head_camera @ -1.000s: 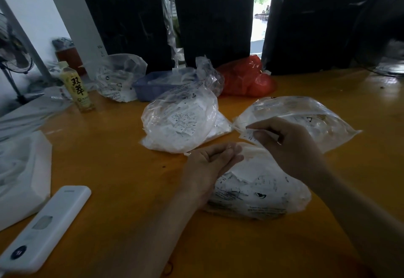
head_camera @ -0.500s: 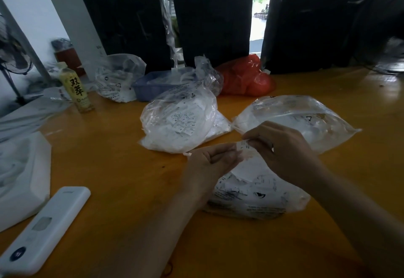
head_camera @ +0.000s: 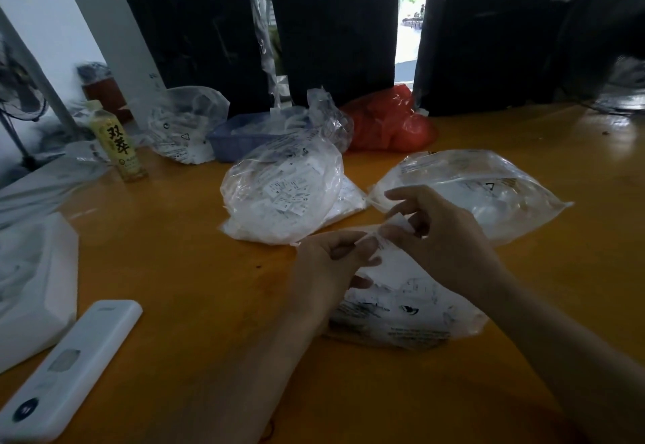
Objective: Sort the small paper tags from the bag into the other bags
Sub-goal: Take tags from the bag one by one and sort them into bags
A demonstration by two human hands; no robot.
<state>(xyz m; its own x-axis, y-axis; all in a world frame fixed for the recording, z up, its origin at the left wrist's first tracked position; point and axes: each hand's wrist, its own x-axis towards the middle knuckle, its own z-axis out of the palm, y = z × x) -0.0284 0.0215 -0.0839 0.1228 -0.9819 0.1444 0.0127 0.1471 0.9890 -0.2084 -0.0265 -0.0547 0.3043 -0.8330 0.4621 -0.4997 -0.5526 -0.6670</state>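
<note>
A clear plastic bag of small white paper tags (head_camera: 405,307) lies on the orange table right in front of me. My left hand (head_camera: 331,262) pinches the bag's upper edge. My right hand (head_camera: 439,230) pinches a small white paper tag (head_camera: 401,224) just above the bag's mouth, its fingertips close to those of the left hand. Two more clear bags lie beyond: a bulging one full of tags (head_camera: 282,196) at the centre and a flatter one (head_camera: 488,192) at the right.
A white remote (head_camera: 66,370) and a white box (head_camera: 31,290) lie at the near left. A yellow drink bottle (head_camera: 117,145), another clear bag (head_camera: 185,126), a blue basket (head_camera: 237,140) and a red bag (head_camera: 391,122) stand further back. Black wrapped bundles (head_camera: 335,31) line the table's far edge.
My right hand came back from the right-hand bag to the near bag's mouth and now pinches a tag there. My left hand's fingers curled onto the bag's edge.
</note>
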